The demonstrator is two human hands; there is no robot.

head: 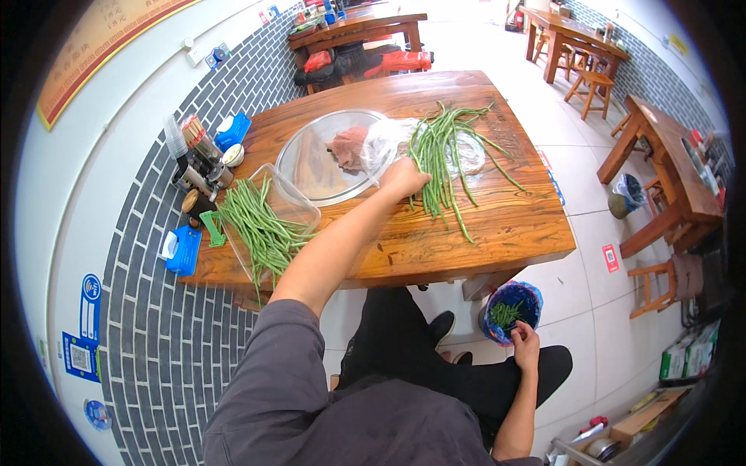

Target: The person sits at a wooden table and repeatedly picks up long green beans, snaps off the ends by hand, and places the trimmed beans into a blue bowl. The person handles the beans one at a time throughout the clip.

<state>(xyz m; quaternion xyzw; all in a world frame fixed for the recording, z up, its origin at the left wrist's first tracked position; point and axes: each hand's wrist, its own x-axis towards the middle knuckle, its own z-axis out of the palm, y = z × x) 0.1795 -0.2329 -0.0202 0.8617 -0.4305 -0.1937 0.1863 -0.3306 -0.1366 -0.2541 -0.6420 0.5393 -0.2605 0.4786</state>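
Long green beans [446, 154] lie in a loose heap over a clear plastic bag on the wooden table [495, 233]. My left hand [403, 176] reaches across to the heap's near left edge, fingers curled against the beans; whether they grip any is hidden. Down beside my knee, my right hand [526, 342] is at the rim of a bin with a blue liner [530, 300], fingertips drawn together; anything tiny between them is too small to tell. Short green bean pieces [506, 314] lie inside the bin. More green beans [262, 221] fill a clear plastic tub [303, 204] at the left.
A round glass turntable [303, 163] carries a piece of raw meat [349, 147], partly covered by the plastic bag [387, 143]. Along the wall stand a chopstick holder [198, 137], a blue tissue box [183, 250] and a green stand [214, 228]. Other tables and stools are at the right.
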